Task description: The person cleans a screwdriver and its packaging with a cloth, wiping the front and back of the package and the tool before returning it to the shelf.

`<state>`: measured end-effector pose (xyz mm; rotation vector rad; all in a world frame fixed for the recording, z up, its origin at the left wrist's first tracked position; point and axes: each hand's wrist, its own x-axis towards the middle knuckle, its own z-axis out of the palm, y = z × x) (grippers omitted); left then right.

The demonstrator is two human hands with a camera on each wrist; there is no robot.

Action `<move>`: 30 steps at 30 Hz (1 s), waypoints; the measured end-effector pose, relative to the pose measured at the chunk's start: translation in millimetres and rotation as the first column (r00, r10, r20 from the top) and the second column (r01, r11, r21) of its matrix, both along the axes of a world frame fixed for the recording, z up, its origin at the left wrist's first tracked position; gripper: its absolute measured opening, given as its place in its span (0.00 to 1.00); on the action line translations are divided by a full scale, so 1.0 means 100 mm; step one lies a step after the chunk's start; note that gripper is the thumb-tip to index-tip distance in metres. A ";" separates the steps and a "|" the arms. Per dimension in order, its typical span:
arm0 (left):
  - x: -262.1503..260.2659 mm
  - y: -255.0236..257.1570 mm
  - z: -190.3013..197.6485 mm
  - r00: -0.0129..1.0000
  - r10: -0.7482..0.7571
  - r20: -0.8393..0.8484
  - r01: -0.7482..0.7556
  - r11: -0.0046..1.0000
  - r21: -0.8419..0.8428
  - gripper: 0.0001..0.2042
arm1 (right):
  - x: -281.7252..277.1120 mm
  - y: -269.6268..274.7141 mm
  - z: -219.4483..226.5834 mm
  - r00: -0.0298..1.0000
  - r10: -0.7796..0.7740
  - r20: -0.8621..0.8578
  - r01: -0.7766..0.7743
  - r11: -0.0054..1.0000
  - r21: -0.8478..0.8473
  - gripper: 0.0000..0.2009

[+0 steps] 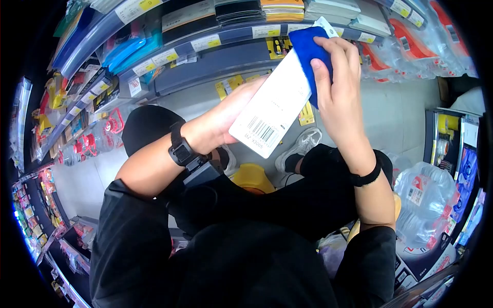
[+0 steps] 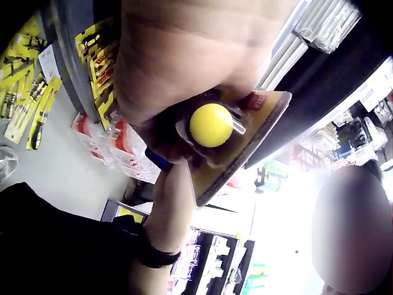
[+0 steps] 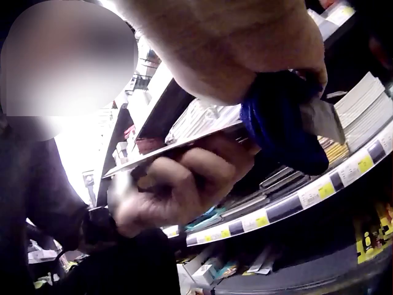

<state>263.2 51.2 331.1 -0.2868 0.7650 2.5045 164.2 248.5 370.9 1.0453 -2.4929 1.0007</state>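
A long white carded package (image 1: 275,102) with a barcode at its lower end slants up to the right in the head view. My left hand (image 1: 223,115) grips its lower left edge, with the fingers curled behind it, as the right wrist view shows. Around its upper end lies a blue cloth (image 1: 308,49), which my right hand (image 1: 341,87) pinches against the card. On the package's other face, a round yellow part (image 2: 210,125) shows in the left wrist view, partly behind my left hand.
A shelf with price tags (image 1: 205,43) runs along the front, holding stacked notebooks (image 1: 239,11). Bottles with red labels (image 1: 403,38) stand at the right. Large clear bottles (image 1: 423,205) are by my right arm. A yellow object (image 1: 252,177) is on the floor between my shoes.
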 end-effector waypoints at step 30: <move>-0.02 0.04 -0.03 0.992 -0.007 -0.123 -0.028 0.959 -0.282 0.28 | 0.02 0.12 0.05 0.991 0.085 -0.106 -0.085 0.996 0.001 0.16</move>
